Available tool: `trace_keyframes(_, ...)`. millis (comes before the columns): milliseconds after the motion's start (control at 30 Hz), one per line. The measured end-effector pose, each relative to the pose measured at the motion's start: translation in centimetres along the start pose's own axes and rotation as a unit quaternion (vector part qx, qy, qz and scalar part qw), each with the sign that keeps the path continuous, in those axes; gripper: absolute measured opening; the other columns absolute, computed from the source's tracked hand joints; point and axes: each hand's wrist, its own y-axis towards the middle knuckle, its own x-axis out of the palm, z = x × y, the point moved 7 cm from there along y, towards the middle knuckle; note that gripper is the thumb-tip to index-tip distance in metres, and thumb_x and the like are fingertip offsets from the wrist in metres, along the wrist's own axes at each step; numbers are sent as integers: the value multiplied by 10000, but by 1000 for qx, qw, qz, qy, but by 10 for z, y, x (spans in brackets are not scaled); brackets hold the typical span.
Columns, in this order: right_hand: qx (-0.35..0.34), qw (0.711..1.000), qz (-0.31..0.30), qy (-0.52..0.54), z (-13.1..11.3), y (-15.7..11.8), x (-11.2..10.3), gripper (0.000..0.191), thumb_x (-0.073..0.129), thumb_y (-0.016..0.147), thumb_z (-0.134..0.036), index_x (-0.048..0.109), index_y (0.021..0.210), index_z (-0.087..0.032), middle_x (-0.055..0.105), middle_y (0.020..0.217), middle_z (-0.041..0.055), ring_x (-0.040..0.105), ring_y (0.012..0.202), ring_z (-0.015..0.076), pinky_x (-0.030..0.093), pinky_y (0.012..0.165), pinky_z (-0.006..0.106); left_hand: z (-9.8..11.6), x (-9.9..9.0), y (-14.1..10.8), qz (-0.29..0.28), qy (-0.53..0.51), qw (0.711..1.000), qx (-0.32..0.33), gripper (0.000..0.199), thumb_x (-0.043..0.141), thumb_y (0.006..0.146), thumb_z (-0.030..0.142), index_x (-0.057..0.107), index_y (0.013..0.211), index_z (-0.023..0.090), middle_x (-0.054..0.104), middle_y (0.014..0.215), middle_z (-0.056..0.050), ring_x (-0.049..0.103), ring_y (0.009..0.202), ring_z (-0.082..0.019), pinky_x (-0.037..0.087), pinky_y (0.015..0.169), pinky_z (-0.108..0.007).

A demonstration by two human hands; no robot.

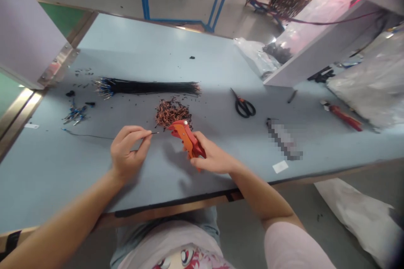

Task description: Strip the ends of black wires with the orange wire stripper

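Between thumb and fingertips, my left hand [131, 149] pinches a thin dark wire [91, 135] near one end. The short tip points right, and the rest trails left across the table to a small blue end. My right hand [212, 154] is wrapped round the handles of a red-and-orange wire stripper [187, 136]. Its jaws are a short way right of the wire tip, apart from it. Just behind the jaws lies a heap of small copper-coloured and black offcuts [172, 113]. A long bundle of black wires [148, 87] rests farther back, with blue and metal ends at its left.
Black-handled scissors [244, 106] lie to the right, near a blurred-out object [284, 138] and a white label [280, 167]. Red-handled pliers [344, 117] and plastic bags [372, 80] are at the far right. Loose blue connectors [75, 113] lie at left on the blue table [72, 172].
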Motion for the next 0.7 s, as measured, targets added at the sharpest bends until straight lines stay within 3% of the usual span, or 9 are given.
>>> trace_keyframes(133,-30,991,54,-115,-11,-7,-1,329,529,790,-153,416,1096,-199,592,984,33,558,763,145,447,661,285,-8,-5,4,23,13,999,-28,97,656,760,106,644,822,178,611,779,-9,546,675,-98,443,613,-224)
trace_keyframes(300,-62,967,56,-241,-25,-18,13,320,494,877,-273,423,1177,-185,596,1029,73,555,828,183,440,728,325,-24,-7,8,40,27,997,-64,45,643,778,144,644,816,168,602,754,-4,514,645,-88,415,587,-213)
trace_keyframes(433,-105,891,84,-434,-22,-12,34,427,503,881,-257,414,1280,-136,561,1159,154,528,965,265,422,804,406,-44,-7,10,33,38,993,-106,38,613,801,194,637,794,165,591,731,-1,509,629,-88,396,553,-203)
trace_keyframes(533,-126,844,70,-517,-9,1,55,458,534,880,-315,440,1295,-144,576,1119,156,520,947,291,412,803,454,-59,-8,9,38,35,988,-148,77,599,807,234,634,793,167,580,725,2,511,622,-89,394,545,-198)
trace_keyframes(600,-150,840,59,-519,-3,5,67,513,586,847,-400,461,1288,-168,577,1108,150,504,973,305,402,829,483,-66,-8,7,37,30,984,-172,99,593,807,256,633,792,166,577,721,3,514,619,-90,399,553,-199)
trace_keyframes(700,-201,869,50,-450,-5,4,71,549,570,844,-468,458,1298,-179,546,1199,148,471,1076,298,391,920,483,-70,-1,3,10,24,983,-184,114,582,806,262,631,785,161,582,724,0,517,616,-91,413,587,-209)
